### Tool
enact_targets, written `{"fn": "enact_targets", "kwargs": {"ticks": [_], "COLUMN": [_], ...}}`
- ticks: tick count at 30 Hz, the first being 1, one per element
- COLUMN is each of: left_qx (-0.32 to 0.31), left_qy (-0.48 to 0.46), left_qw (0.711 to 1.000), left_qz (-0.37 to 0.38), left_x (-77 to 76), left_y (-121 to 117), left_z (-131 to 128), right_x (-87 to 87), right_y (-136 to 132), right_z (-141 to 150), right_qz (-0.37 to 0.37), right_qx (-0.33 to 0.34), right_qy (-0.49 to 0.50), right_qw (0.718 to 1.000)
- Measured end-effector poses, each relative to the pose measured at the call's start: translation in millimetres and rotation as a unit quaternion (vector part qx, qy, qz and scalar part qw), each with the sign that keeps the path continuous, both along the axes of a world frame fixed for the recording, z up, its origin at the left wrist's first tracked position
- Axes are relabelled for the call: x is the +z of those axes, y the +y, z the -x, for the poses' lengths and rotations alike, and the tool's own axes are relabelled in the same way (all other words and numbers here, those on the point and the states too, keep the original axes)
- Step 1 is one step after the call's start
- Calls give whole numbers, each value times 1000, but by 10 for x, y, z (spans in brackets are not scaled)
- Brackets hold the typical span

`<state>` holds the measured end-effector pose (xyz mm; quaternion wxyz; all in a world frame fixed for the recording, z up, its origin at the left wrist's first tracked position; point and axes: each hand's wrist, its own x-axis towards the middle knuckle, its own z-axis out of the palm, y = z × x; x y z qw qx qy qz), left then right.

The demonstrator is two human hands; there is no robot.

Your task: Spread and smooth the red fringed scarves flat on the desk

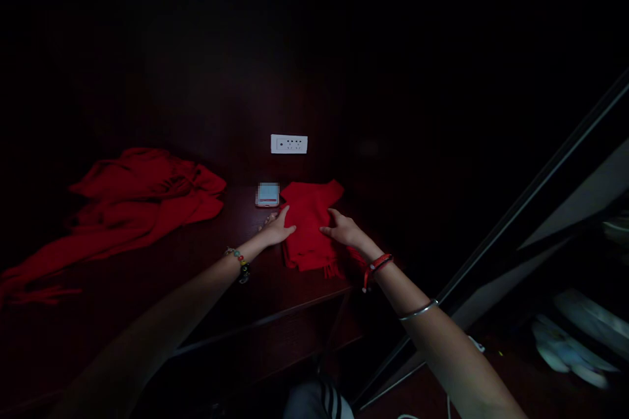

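Observation:
A red fringed scarf (310, 226) lies folded into a small stack on the dark wooden surface. My left hand (278, 229) grips its left edge, thumb and a fingertip on the red cloth, with the other fingers curled at the side. From the right, my right hand (344, 231) holds the opposite edge, its thumb and forefinger on the cloth and the remaining fingers mostly hidden. Tassels stick out at the near right corner of the stack. Left of it, a second red scarf (147, 200) is spread in a loose, crumpled heap with fringe at its near end.
A phone (268, 195) with a lit screen sits just beyond my left hand. On the dark wall behind is a white power socket (289, 144). The surface's front edge (275, 317) runs below my forearms. Pale, blurred items (572, 340) lie low at the right.

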<state>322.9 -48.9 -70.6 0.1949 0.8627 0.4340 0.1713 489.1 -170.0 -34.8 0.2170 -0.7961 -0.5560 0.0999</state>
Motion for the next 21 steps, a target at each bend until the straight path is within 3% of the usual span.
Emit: {"fn": "enact_targets", "kwargs": {"ticks": [4,9,12,15,18,21], "left_qx": [5,-11,-2,5,5,27], "left_qy": [45,-8,-40,-67,-140,-171], "left_qw": [999,1000,999,996,983,967], "left_qz": [19,19,33,55,122,187], "left_x": [39,10,30,79,123,144], "left_y": [-12,-39,-57,-111,-203,-240], "left_z": [589,1167,1270,1269,1314,1515], "right_x": [4,72,117,121,67,-23], "right_y": [60,44,13,11,37,118], "right_z": [685,1391,1509,1433,1398,1549], "right_qz": [-8,-49,-46,-17,-19,-32], "right_qx": [33,17,23,53,107,144], "right_qy": [-22,-124,-122,-56,6,34], "right_qw": [999,991,991,997,994,988]}}
